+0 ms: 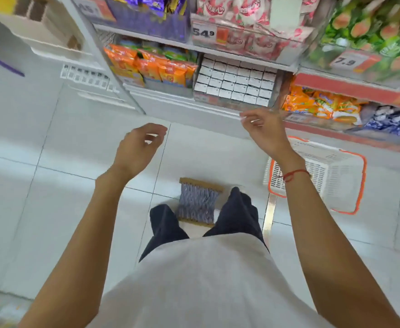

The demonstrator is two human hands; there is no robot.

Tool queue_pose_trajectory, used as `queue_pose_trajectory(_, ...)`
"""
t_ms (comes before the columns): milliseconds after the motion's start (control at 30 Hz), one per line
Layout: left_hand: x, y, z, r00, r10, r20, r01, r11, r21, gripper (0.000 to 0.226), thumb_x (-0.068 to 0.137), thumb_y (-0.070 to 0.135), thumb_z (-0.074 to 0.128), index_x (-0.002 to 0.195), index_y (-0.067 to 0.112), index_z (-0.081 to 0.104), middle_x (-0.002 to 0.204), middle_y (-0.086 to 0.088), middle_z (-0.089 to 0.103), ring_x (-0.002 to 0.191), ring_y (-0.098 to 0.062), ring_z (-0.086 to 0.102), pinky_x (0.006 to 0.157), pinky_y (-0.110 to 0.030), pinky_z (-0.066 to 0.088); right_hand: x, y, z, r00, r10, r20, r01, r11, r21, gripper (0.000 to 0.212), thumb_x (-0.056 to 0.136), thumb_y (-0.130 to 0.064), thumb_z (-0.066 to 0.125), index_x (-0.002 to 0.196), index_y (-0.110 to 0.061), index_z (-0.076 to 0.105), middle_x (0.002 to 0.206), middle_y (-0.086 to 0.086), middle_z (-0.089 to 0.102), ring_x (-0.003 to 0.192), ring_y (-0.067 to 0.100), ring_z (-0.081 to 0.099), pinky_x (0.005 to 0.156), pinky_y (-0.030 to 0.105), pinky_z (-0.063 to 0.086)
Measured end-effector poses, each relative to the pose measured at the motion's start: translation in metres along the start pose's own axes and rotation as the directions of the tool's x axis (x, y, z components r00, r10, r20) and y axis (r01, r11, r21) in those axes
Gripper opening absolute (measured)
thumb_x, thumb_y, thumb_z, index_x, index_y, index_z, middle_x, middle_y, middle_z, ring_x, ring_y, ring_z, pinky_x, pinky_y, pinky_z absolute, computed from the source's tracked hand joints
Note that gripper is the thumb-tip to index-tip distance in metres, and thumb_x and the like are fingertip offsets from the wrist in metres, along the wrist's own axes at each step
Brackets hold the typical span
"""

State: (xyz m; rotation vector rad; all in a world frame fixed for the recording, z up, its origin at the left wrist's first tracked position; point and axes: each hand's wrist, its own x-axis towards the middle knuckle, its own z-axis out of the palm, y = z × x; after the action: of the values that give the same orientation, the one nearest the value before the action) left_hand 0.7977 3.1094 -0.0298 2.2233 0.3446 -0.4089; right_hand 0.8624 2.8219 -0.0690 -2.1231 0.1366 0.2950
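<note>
I stand in a shop aisle facing stocked shelves. My left hand [138, 145] hovers in mid-air over the floor, fingers loosely curled, holding nothing. My right hand [264, 131] is raised in front of the bottom shelf, just below a block of small white boxes [235, 81], fingers loosely curled and empty. On the floor between my feet lies an open cardboard box of purple-grey packets [197, 203].
A white shopping basket with an orange rim [357, 185] sits on the floor at right. Orange snack bags [151, 67] fill the lower left shelf, pink packets [253, 27] the shelf above, and orange and blue packets [331, 107] the right shelf. White tiled floor stretches left.
</note>
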Motion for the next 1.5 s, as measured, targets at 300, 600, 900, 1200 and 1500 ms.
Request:
queue_pose_trajectory(300, 0.056, 0.013, 0.001, 0.956, 0.204, 0.213, -0.237, 0.961, 0.143, 0.019, 0.097, 0.021, 0.053, 0.11, 0.028, 0.066, 0.106, 0.016, 0.065, 0.095, -0.013, 0.062, 0.089, -0.034, 0.05, -0.057, 0.024, 0.017, 0.976, 0.13, -0.173, -0.132, 0.991, -0.002, 0.013, 0.088, -0.014, 0.064, 0.094, -0.023, 0.071, 0.087, -0.003, 0.069, 0.071, 0.007, 0.063, 0.076, 0.025, 0.052)
queue_pose_trajectory(600, 0.104, 0.076, 0.067, 0.943, 0.204, 0.264, -0.256, 0.95, 0.18, 0.015, 0.097, 0.025, 0.055, 0.105, 0.034, 0.064, 0.11, 0.014, 0.067, 0.092, -0.01, 0.061, 0.086, -0.03, 0.048, -0.005, 0.048, -0.04, 0.992, 0.128, 0.018, -0.126, 0.99, -0.063, 0.014, 0.09, -0.014, 0.062, 0.1, -0.02, 0.071, 0.09, -0.005, 0.068, 0.075, 0.011, 0.061, 0.083, 0.038, 0.053)
queue_pose_trajectory(900, 0.207, 0.058, 0.095, 0.933, 0.295, 0.206, -0.343, 0.901, 0.265, 0.02, 0.098, 0.021, 0.053, 0.112, 0.029, 0.065, 0.105, 0.016, 0.063, 0.097, -0.008, 0.058, 0.091, -0.04, 0.05, 0.121, 0.09, -0.029, 0.991, 0.054, 0.12, -0.045, 0.996, -0.076, 0.014, 0.091, -0.013, 0.062, 0.103, -0.015, 0.071, 0.088, -0.005, 0.066, 0.079, 0.012, 0.061, 0.078, 0.029, 0.05)
queue_pose_trajectory(1200, 0.328, -0.054, 0.204, 0.766, 0.628, 0.138, -0.628, 0.685, 0.371, 0.031, 0.101, 0.025, 0.049, 0.13, 0.018, 0.058, 0.138, 0.002, 0.056, 0.127, -0.02, 0.05, 0.098, -0.035, 0.045, 0.228, 0.22, 0.054, 0.989, -0.142, 0.029, 0.142, 0.909, -0.392, 0.036, 0.094, -0.023, 0.06, 0.13, -0.016, 0.059, 0.133, 0.003, 0.058, 0.126, 0.021, 0.049, 0.108, 0.033, 0.036)
queue_pose_trajectory(1500, 0.397, -0.125, 0.275, 0.403, 0.915, -0.008, -0.715, 0.32, 0.622, 0.038, 0.103, 0.031, 0.042, 0.135, 0.014, 0.055, 0.141, -0.004, 0.054, 0.132, -0.024, 0.048, 0.103, -0.039, 0.035, 0.261, 0.303, 0.106, 0.636, -0.743, -0.206, 0.344, 0.513, -0.787, 0.037, 0.1, -0.036, 0.048, 0.129, -0.018, 0.061, 0.134, 0.004, 0.059, 0.125, 0.027, 0.053, 0.098, 0.038, 0.036)
